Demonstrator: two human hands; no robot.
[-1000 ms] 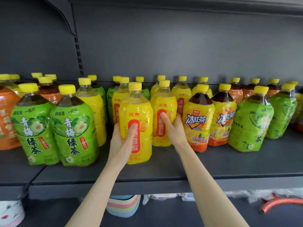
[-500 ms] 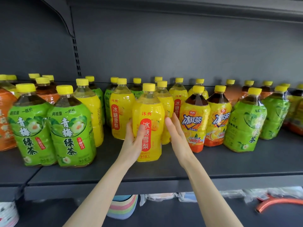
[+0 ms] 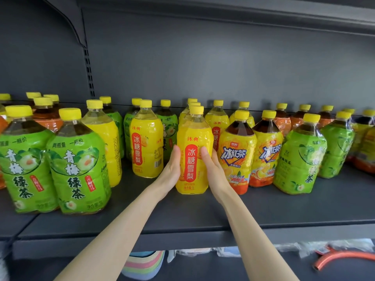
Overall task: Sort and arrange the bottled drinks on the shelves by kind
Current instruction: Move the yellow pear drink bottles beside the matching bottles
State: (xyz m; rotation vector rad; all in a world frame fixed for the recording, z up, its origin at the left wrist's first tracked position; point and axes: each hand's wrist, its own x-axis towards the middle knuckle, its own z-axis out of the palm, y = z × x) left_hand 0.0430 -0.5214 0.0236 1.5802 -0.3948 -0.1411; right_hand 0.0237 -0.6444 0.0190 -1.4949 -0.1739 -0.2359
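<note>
The job looks only partly done. The tall plastic bottle with the yellow label and yellow cap (image 3: 192,155) stands near the front of the dark grey metal shelf (image 3: 284,209), at the head of a line of the same kind. The left hand (image 3: 172,171) and right hand (image 3: 213,169) press flat on its two sides, fingers straight and close together. Its red strip reads 冰糖雪梨, with 沐典 above. A second yellow bottle of that kind (image 3: 147,147) stands apart to the left, with green-label bottles behind it, so the kinds are not yet sorted. Just right of the held one is a dark tea bottle with a yellow and orange label (image 3: 236,157) that reads 冰红茶. The big green-label bottles (image 3: 77,165) at the left read 青梅绿茶, and one more green bottle (image 3: 300,159) stands far off on the right. Orange-label bottles (image 3: 282,120) hide at the back.
</note>
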